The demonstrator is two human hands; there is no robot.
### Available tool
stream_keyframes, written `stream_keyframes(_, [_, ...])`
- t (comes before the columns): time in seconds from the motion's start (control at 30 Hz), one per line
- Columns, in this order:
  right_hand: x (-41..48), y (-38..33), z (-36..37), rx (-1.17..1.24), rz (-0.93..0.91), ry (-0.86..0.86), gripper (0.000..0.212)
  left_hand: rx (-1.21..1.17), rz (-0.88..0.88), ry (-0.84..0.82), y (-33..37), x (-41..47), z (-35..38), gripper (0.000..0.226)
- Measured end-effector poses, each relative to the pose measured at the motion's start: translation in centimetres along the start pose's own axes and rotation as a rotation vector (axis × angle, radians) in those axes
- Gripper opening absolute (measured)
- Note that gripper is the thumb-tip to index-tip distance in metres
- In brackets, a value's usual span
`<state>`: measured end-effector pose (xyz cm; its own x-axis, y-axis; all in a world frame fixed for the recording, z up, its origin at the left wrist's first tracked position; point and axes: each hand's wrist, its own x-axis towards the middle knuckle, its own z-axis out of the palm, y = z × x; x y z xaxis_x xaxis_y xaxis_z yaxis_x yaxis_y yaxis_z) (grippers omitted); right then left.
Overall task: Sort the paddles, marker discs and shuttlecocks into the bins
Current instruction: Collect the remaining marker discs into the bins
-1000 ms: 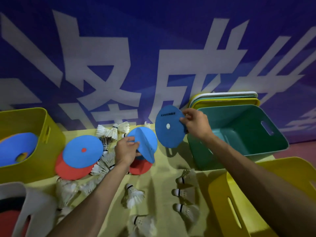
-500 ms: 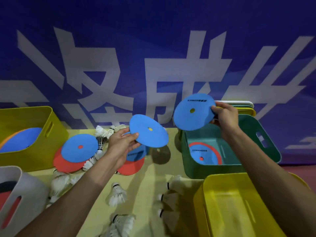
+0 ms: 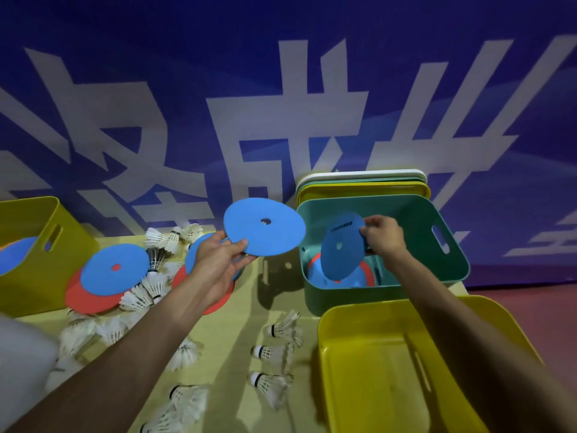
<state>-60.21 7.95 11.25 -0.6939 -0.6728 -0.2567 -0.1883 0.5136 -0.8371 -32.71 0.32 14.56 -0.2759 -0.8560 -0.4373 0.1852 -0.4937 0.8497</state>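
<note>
Right grip (image 3: pixel 382 237) is pinching a blue marker disc (image 3: pixel 342 245) by its edge, holding it tilted inside the green bin (image 3: pixel 449 267).
Beneath it, blue and red discs (image 3: pixel 371 274) are lying on the bin floor. The left grip (image 3: pixel 218 264) is gripping a second blue disc (image 3: pixel 263 226) by its rim above the worktop (image 3: pixel 231 339), just left of the bin. Shuttlecocks (image 3: pixel 274 353) are lying scattered nearer the person, a blue-on-red disc pile (image 3: pixel 114 273) is sitting at the left, and a yellow bin (image 3: pixel 374 354) is standing closest.
</note>
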Motion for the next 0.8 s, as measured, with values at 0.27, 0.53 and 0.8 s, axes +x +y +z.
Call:
stream_keyframes(0.27, [1.7, 1.9, 1.1, -0.201, 0.067, -0.122, 0.019, 0.038, 0.022, -0.015, -0.3, -1.0, 0.9, 0.043])
stream_keyframes(0.53, [0.8, 1.0, 0.2, -0.127, -0.022, -0.223, 0.020, 0.101, 0.048, -0.056, -0.9, -1.3, 2.5, 0.044])
stream_keyframes(0.8, [-2.9, -2.5, 0.0, 0.307, -0.020, -0.479, 0.031, 0.165, 0.054, -0.139, -1.6, -1.8, 4.5, 0.037])
